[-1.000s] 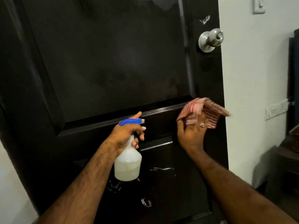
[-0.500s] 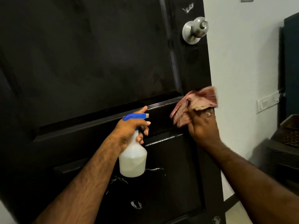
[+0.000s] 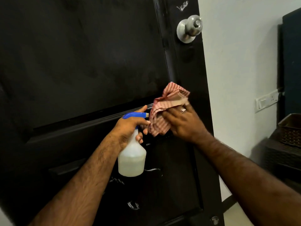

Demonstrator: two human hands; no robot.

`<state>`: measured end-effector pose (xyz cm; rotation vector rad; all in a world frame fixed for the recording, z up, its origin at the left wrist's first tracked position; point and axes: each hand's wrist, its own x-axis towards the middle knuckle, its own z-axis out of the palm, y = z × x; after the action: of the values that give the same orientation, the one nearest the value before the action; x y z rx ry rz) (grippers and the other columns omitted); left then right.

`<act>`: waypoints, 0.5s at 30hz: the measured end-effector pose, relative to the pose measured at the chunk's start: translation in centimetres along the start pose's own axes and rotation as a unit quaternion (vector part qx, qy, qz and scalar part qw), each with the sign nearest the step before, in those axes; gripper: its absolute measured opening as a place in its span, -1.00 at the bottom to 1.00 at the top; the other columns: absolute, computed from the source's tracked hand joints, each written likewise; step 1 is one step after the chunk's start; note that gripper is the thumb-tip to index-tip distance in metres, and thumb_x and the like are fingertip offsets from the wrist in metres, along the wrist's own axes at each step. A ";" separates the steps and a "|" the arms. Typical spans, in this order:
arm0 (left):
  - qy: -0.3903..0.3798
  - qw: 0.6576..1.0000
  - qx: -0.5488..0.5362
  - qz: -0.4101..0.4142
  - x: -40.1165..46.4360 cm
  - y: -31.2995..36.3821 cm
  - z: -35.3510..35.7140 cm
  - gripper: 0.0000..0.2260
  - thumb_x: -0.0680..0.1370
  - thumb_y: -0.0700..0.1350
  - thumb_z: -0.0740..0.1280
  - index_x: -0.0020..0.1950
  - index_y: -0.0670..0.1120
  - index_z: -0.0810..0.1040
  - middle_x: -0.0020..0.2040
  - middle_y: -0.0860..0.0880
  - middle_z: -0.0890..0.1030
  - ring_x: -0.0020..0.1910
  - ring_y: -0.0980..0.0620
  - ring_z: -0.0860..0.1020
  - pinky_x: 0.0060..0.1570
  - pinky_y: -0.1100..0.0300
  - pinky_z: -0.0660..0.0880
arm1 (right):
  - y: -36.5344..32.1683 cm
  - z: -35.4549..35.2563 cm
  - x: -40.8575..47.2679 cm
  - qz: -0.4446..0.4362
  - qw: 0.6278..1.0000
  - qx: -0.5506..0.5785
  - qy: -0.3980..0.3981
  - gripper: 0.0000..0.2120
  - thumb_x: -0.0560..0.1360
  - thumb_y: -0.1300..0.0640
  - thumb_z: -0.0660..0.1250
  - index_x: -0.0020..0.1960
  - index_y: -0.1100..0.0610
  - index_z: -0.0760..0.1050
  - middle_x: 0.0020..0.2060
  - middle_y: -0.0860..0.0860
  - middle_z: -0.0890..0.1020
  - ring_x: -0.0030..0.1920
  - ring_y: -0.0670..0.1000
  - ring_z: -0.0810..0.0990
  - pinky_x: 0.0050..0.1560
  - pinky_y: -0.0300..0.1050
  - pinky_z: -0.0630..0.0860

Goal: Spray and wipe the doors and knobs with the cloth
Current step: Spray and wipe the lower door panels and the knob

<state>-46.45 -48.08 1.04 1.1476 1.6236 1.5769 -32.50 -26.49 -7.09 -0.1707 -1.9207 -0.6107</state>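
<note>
A black panelled door [image 3: 84,59] fills most of the view, with a round silver knob [image 3: 190,29] at its upper right edge. My left hand [image 3: 130,128] grips the neck of a white spray bottle [image 3: 132,160] with a blue trigger head, its nozzle pointing right at the cloth. My right hand [image 3: 184,123] presses a bunched red-and-white striped cloth [image 3: 166,108] against the door's middle rail, just below the upper panel. The cloth almost touches the bottle's nozzle. White scuff marks show on the lower panel.
A white wall [image 3: 236,79] with a switch plate [image 3: 267,101] lies right of the door. Dark furniture with a woven basket [image 3: 288,129] stands at the far right. Pale floor shows at the bottom right.
My right hand has carried the cloth left and down along the door rail, close to the spray nozzle. The left hand and bottle have stayed about where they were.
</note>
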 end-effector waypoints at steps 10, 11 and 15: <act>0.086 0.996 -0.009 0.003 -0.4 1.0 0.8 -0.84 0.54 -0.20 0.41 -0.22 -0.23 0.58 -0.39 -0.17 0.49 -0.58 -0.01 0.32 -0.45 0.16 0.38 | 1.3 0.6 -2.1 0.149 0.984 0.001 0.092 -0.55 0.56 0.06 0.30 0.39 0.21 0.61 0.32 0.28 0.63 0.37 0.34 0.55 0.46 0.36 0.35; 0.099 0.995 -0.018 0.009 -0.1 1.2 0.9 -0.81 0.54 -0.19 0.42 -0.26 -0.18 0.54 -0.41 -0.15 0.48 -0.58 -0.01 0.33 -0.45 0.16 0.39 | 1.7 0.7 -2.9 0.228 0.968 0.012 0.104 -0.56 0.58 0.08 0.29 0.41 0.22 0.58 0.35 0.28 0.61 0.39 0.34 0.53 0.44 0.35 0.37; 0.126 0.991 -0.036 0.031 0.6 1.9 0.7 -0.73 0.54 -0.15 0.45 -0.33 -0.15 0.50 -0.36 -0.20 0.57 -0.55 -0.07 0.42 -0.42 0.14 0.45 | 1.1 0.7 -4.3 0.324 0.940 0.059 0.091 -0.52 0.66 0.02 0.18 0.44 0.30 0.51 0.38 0.30 0.56 0.36 0.37 0.52 0.40 0.32 0.42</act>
<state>-45.76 -47.32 2.86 1.0037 1.6863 1.8673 -30.79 -24.50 -10.79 -0.6188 -1.5852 -0.0615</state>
